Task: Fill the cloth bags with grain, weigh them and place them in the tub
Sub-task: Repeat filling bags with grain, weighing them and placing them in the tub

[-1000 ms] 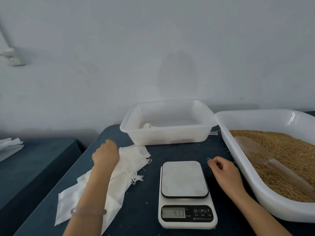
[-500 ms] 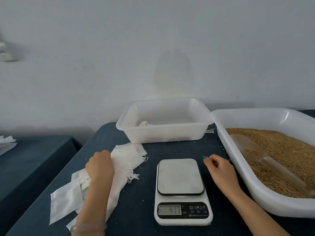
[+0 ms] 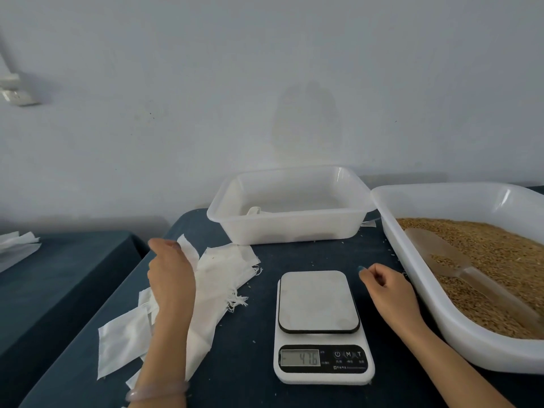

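A dark-blue counter (image 3: 250, 351) stood against a pale wall (image 3: 265, 83). Limp, white, frayed bags (image 3: 223, 272) lay heaped left of the scale (image 3: 318, 301). The left hand (image 3: 170, 278) pinched one; the right hand (image 3: 388, 290) lay loosely curled, empty.

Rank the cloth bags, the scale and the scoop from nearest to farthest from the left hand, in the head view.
1. cloth bags, gripped by the left hand.
2. scale, to its right, mid-table.
3. scoop, far right, on the grain.
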Demonstrator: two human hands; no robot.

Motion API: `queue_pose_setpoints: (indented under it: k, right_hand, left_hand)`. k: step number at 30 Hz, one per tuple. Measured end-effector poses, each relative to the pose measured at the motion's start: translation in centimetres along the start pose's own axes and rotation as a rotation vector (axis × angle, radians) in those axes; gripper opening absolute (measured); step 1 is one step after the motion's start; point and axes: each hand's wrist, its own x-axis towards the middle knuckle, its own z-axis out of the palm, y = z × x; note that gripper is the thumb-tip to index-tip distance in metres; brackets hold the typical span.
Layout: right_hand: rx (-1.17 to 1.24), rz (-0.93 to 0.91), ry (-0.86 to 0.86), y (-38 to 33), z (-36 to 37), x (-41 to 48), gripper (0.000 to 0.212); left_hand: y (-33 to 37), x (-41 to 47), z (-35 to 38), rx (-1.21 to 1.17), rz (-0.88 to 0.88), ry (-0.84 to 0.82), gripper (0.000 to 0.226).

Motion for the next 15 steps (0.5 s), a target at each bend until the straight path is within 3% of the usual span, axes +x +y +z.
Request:
queue_pose_setpoints:
  k: [3, 8, 11, 15]
  right_hand:
    - [0.0, 0.004, 0.0, 0.0, 0.1, 0.1, 0.038]
    - [0.029, -0.005, 0.008, 0.1, 0.1, 0.2, 0.038]
    - [0.05, -0.021, 0.006, 0.0, 0.1, 0.1, 0.038]
    - [0.12, -0.118, -0.001, -1.0, -0.1, -0.3, 0.035]
  left_hand:
    - [0.1, 0.5, -0.5, -0.299, -0.243, -0.023, 0.002]
    - [0.7, 0.5, 0.1, -0.78, -0.628, -0.277, 0.023]
    - [1.8, -0.3, 0.3, -1.077, -0.778, -0.475, 0.037]
    - [4.1, -2.0, 0.7, -1.233, -0.855, -0.71, 0.039]
